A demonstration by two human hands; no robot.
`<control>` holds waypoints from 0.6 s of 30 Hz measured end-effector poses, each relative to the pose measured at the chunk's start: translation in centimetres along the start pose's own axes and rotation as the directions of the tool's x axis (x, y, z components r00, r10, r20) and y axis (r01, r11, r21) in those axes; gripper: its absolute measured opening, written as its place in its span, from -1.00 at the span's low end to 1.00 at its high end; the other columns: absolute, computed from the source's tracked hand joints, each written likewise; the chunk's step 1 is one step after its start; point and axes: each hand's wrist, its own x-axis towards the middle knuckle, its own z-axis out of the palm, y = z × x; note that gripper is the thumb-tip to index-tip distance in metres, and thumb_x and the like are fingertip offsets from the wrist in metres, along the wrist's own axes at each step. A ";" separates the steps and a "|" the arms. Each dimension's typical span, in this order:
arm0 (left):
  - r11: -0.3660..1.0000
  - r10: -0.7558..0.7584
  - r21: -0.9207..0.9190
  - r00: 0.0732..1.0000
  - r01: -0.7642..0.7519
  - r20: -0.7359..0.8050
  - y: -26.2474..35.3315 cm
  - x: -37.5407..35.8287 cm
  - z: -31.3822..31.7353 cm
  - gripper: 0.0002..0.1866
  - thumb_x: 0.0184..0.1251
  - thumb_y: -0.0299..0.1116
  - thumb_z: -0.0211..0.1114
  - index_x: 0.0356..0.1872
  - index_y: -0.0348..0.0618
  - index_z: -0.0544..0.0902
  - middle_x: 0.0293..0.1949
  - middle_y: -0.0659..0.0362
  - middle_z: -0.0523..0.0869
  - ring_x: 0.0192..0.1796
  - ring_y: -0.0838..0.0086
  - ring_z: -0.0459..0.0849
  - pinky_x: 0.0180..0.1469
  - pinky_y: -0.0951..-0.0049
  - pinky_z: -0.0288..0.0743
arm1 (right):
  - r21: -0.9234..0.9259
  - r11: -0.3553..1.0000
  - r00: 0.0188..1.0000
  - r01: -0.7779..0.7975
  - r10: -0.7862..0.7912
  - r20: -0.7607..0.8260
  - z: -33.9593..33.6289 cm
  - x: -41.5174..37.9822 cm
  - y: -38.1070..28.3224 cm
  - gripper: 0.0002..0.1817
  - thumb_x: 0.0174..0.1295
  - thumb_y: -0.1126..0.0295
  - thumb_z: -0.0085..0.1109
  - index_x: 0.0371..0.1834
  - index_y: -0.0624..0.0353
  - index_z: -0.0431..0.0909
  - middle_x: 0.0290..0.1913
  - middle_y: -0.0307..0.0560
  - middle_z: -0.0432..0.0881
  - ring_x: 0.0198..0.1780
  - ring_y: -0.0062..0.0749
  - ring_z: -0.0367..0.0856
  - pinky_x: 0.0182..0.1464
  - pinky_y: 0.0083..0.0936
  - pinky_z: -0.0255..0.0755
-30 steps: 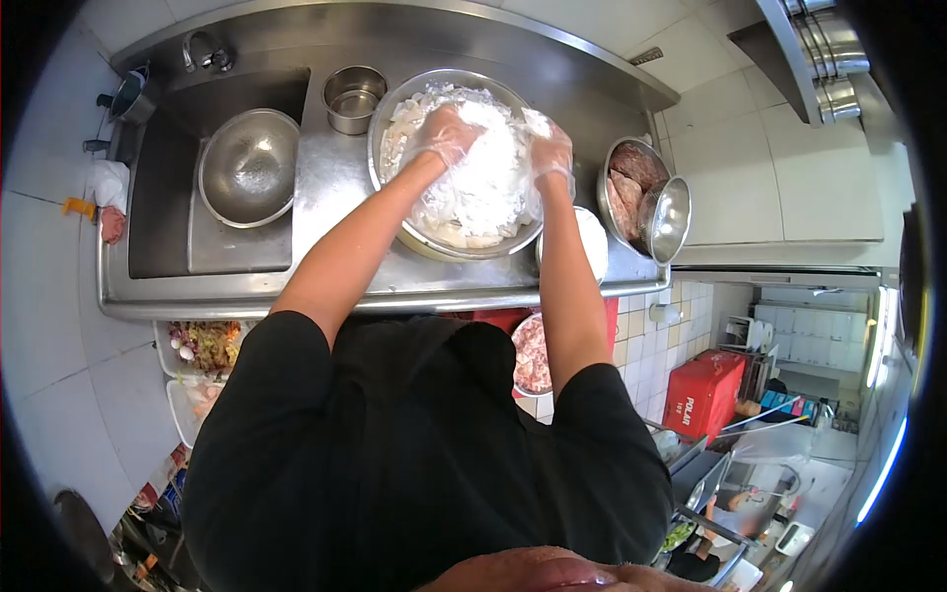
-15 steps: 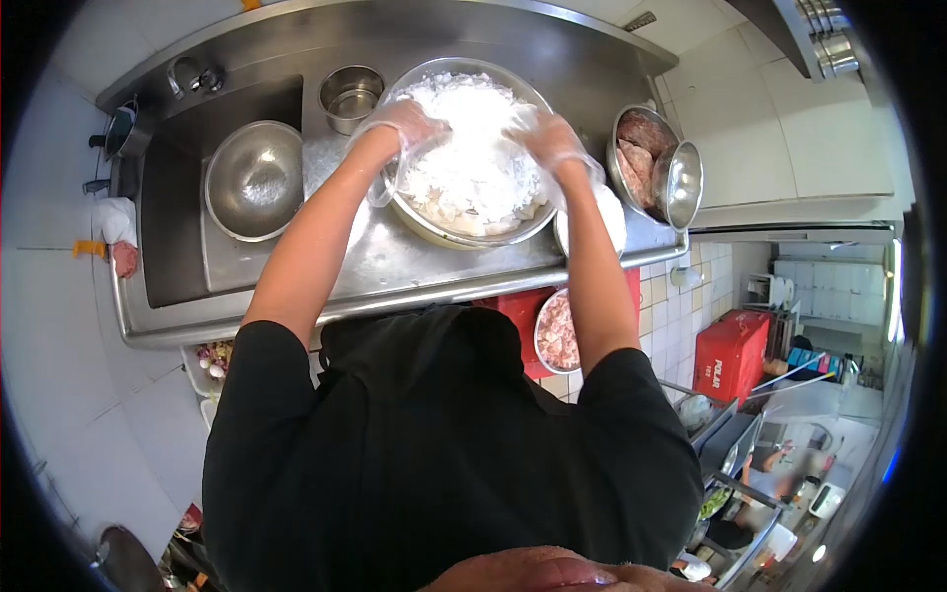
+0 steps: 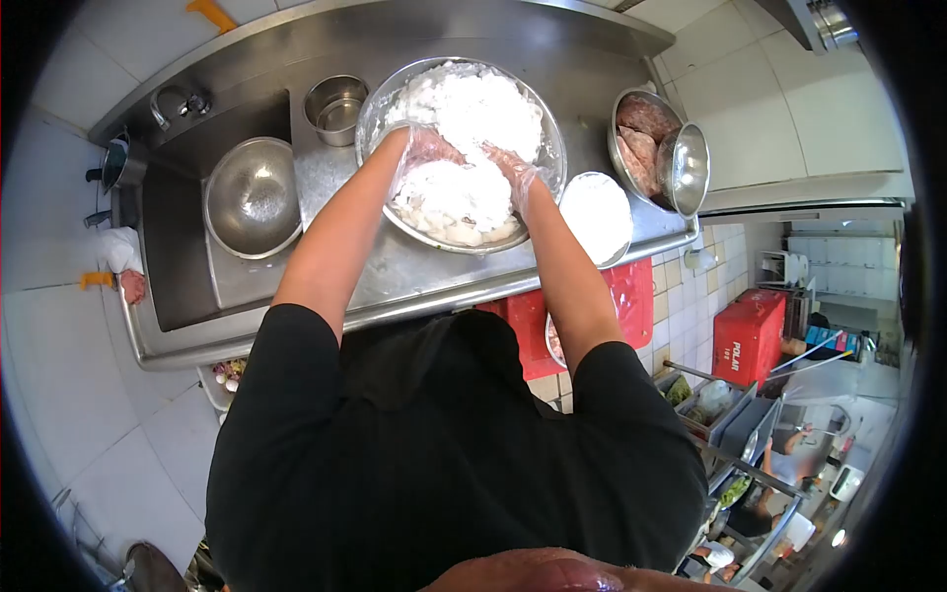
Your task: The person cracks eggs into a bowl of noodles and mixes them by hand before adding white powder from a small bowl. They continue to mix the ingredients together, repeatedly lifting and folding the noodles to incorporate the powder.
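A large metal bowl [image 3: 560, 148] stands on the steel counter, full of white powder [image 3: 473, 109] over pale, wet-looking pieces [image 3: 464, 232] that show along its near edge. I cannot make out what the pieces are. My left hand [image 3: 430, 150], in a clear plastic glove, reaches into the powder from the left with its fingers stretched out. From the right, my right hand [image 3: 511, 168], gloved the same way, points its fingers towards the left hand. The fingertips of both are partly sunk in the powder. Beside the bowl sits a round container of white powder [image 3: 596, 219].
To the left, an empty metal bowl [image 3: 252, 197] rests in the sink [image 3: 178, 266] below a tap [image 3: 178, 104]. A small steel pot [image 3: 335, 109] stands behind. At right, a bowl holds raw meat [image 3: 641, 148], with another metal bowl [image 3: 683, 170] leaning there. A red crate [image 3: 750, 335] is farther off.
Both hands have come nearer to each other and towards me, drawing into the middle of the bowl. The powder now lies in a far and a near heap. The camera view has shifted slightly.
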 end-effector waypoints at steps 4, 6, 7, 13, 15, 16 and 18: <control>0.977 0.008 0.204 0.958 0.054 -0.288 0.8 -0.5 0.2 -0.49 -0.27 -0.07 0.39 -0.31 -0.27 0.62 -0.33 0.00 0.66 -0.32 0.25 0.62 -0.19 0.31 0.47 | -0.409 0.905 0.985 0.114 -0.158 -0.075 -0.3 1.9 -0.8 -0.55 0.03 0.08 0.18 -0.10 0.15 0.53 -0.17 -0.04 0.57 -0.20 -0.31 0.52 -0.14 -0.43 0.40; 0.870 0.183 0.491 0.902 0.036 -0.391 1.5 -0.8 0.2 -0.53 -0.26 -0.11 0.35 -0.32 -0.27 0.63 -0.35 -0.03 0.66 -0.34 0.27 0.62 -0.22 0.35 0.48 | -0.532 0.833 0.973 0.152 -0.221 -0.069 -0.3 2.5 -1.1 -0.55 0.04 0.04 0.14 -0.20 0.22 0.58 -0.26 -0.03 0.60 -0.23 -0.28 0.52 -0.16 -0.45 0.39; 0.784 0.280 0.619 0.866 0.043 -0.415 1.8 -0.6 0.1 -0.55 -0.26 -0.13 0.33 -0.33 -0.27 0.63 -0.36 -0.05 0.65 -0.35 0.28 0.62 -0.24 0.37 0.48 | -0.678 0.721 0.957 0.144 -0.275 -0.089 -0.7 2.6 -1.4 -0.54 0.06 0.02 0.11 -0.22 0.25 0.57 -0.28 0.00 0.60 -0.24 -0.26 0.53 -0.17 -0.44 0.39; 0.333 0.207 0.940 0.967 0.070 -0.146 2.8 -3.1 -2.5 -0.57 0.06 -0.01 0.06 -0.28 -0.17 0.63 -0.25 -0.01 0.64 -0.21 0.19 0.61 -0.08 0.35 0.43 | -0.943 0.323 0.926 0.087 -0.375 -0.043 -2.2 -4.8 -5.4 -0.44 0.07 -0.07 -0.02 -0.31 0.33 0.55 -0.28 0.24 0.57 -0.26 -0.08 0.57 -0.18 -0.33 0.40; 0.177 0.147 0.984 0.987 0.035 -0.062 2.4 -4.7 -1.4 -0.53 0.14 0.03 -0.03 -0.24 -0.16 0.62 -0.19 0.01 0.63 -0.16 0.18 0.59 -0.04 0.33 0.41 | -0.998 0.057 0.959 0.020 -0.283 0.003 -3.0 -6.5 -5.4 -0.42 0.09 -0.08 -0.05 -0.32 0.34 0.55 -0.32 0.27 0.57 -0.25 -0.04 0.57 -0.14 -0.31 0.38; 0.218 0.108 0.974 0.991 0.055 -0.080 1.6 -4.7 -1.0 -0.51 0.14 0.05 -0.04 -0.23 -0.16 0.62 -0.17 0.00 0.62 -0.15 0.17 0.58 -0.04 0.32 0.41 | -0.985 -0.126 0.968 0.119 -0.204 0.143 -3.3 -6.4 -4.4 -0.43 0.11 -0.07 -0.08 -0.33 0.34 0.55 -0.32 0.27 0.56 -0.25 -0.03 0.56 -0.13 -0.31 0.38; 0.357 0.030 0.925 0.989 0.127 -0.147 2.0 -6.9 1.2 -0.43 0.14 0.13 -0.07 -0.14 -0.17 0.59 -0.08 -0.01 0.58 -0.08 0.15 0.55 -0.01 0.31 0.40 | -0.831 -0.444 0.930 0.336 0.018 0.367 -3.4 -6.5 -2.6 -0.44 0.14 -0.05 -0.14 -0.35 0.33 0.55 -0.32 0.27 0.56 -0.24 0.00 0.55 -0.12 -0.31 0.38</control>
